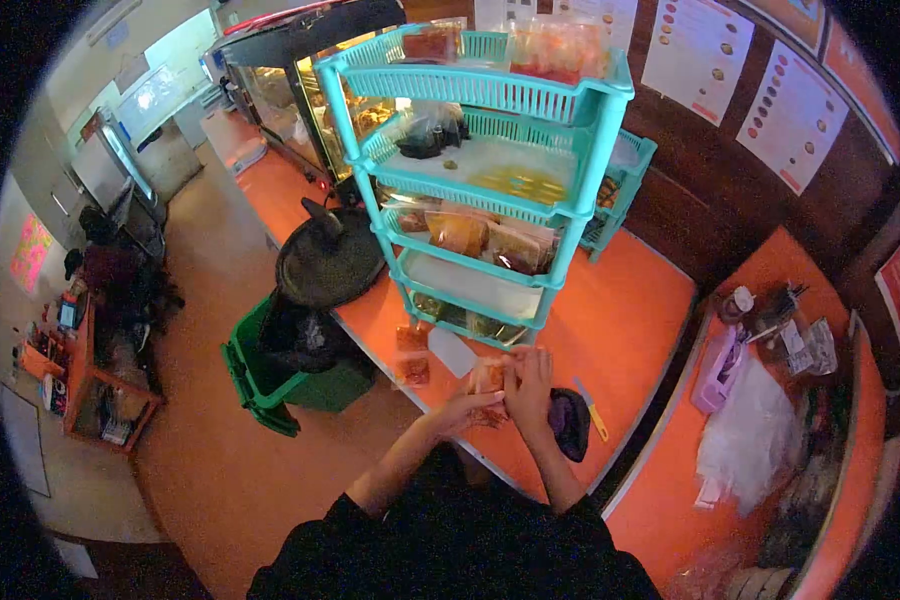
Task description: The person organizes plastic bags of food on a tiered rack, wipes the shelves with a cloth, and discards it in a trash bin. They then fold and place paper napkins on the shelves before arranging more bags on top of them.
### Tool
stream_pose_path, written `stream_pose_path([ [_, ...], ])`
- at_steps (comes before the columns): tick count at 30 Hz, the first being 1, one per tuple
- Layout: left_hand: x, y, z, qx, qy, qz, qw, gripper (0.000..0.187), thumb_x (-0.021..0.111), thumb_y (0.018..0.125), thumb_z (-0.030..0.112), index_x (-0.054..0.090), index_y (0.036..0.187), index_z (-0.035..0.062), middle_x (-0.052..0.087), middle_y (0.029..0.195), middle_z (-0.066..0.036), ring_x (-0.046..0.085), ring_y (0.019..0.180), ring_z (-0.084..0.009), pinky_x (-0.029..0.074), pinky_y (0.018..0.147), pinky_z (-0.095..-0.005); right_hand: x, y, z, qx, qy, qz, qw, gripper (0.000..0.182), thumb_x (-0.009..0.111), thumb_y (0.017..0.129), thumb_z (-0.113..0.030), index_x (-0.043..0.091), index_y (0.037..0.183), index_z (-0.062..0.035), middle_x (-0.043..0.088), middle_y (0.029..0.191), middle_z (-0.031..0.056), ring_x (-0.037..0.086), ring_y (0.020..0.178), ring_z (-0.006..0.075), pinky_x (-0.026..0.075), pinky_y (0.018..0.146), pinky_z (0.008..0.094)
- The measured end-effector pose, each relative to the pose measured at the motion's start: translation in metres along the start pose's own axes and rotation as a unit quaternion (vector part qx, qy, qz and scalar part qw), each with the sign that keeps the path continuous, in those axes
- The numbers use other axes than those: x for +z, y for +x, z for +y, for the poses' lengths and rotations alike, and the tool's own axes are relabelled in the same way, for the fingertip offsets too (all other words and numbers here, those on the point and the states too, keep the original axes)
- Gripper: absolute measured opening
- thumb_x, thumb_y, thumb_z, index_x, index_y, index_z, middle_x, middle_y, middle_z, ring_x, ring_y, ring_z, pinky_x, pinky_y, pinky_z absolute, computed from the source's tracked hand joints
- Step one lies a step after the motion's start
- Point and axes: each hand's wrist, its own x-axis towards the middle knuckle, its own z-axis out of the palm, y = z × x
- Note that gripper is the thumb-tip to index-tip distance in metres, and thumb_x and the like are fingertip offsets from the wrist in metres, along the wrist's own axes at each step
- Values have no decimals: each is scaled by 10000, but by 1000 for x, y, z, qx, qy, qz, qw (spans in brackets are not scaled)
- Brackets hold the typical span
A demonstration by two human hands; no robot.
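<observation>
My left hand (465,412) and my right hand (532,392) meet over the front of the orange table. Between them is a small clear plastic packet (489,374) with orange-red contents. The left fingers grip its lower side, and the right fingers close on its right edge, partly hiding it. Left of my hands lie similar flat packets (413,370) and a white slip (452,352). A dark purple cloth-like item (570,424) rests just right of my right wrist, beside a knife with a yellow handle (598,422).
A teal tiered rack (470,185) holding bagged goods stands directly ahead. Left of the table is a green bin (320,391) with a black lid (322,268). A glass display case (315,90) stands behind. On the right counter are a purple box (715,370) and clear plastic bags (745,435).
</observation>
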Motion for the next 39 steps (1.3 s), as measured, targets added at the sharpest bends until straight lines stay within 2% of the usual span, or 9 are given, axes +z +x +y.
stream_pose_path([
  [6,2,-7,24,114,48,17,992,607,668,884,285,296,1352,178,548,1120,-64,634,818,-190,564,680,-381,12,-9,18,339,409,-128,838,181,599,912,-185,577,1014,-37,583,971,51,539,927,150,417,865,313],
  [9,-23,13,30,407,472,30,781,564,563,938,398,273,1376,193,524,1150,-84,622,891,-202,564,694,-404,33,-14,12,310,439,-62,841,151,596,915,-165,564,1017,-58,578,983,36,526,930,123,411,873,297],
  [11,-22,7,40,62,-39,76,994,551,394,970,528,278,1398,200,513,1192,-91,598,989,-232,545,782,-438,46,-15,1,283,390,9,876,136,588,921,-154,551,1016,-65,574,977,33,524,925,119,409,870,287],
  [18,-57,-19,78,84,-140,-45,986,630,283,959,601,260,1441,196,483,1315,-83,539,1155,-265,483,921,-487,35,4,-64,259,479,122,830,138,592,914,-115,504,1019,-93,541,918,0,516,895,90,401,816,240],
  [21,-81,-16,82,121,-101,-131,979,685,245,943,636,301,1440,169,456,1381,-90,485,1234,-286,444,988,-476,63,9,-81,187,354,-13,916,187,612,887,-119,537,1050,-66,576,880,9,566,823,135,448,756,267],
  [28,-94,-58,114,81,-173,-233,953,663,321,962,580,282,1442,125,462,1368,-75,479,1237,-241,429,1007,-401,137,13,-132,113,-15,142,983,153,580,892,-146,554,984,-27,581,935,155,558,939,343,463,800,413],
  [35,-117,-65,101,148,-90,-115,978,461,437,1003,339,362,1390,100,483,1345,-135,477,1232,-215,425,1006,-358,165,6,-151,72,-135,284,947,286,585,909,-234,505,1011,21,553,916,212,533,847,358,437,735,449],
  [37,-111,-74,104,213,-24,-60,975,407,391,1017,344,432,1328,85,475,1324,-112,496,1180,-222,413,1009,-358,176,-7,-140,290,234,114,921,368,571,923,-307,473,1020,34,532,900,242,521,810,375,424,720,462],
  [39,-115,-70,102,254,45,-5,966,361,391,1017,313,475,1281,83,454,1326,-108,458,1209,-216,399,1018,-355,180,-13,-137,239,106,106,959,393,559,932,-339,465,1014,34,534,871,225,531,786,358,433,704,449],
])
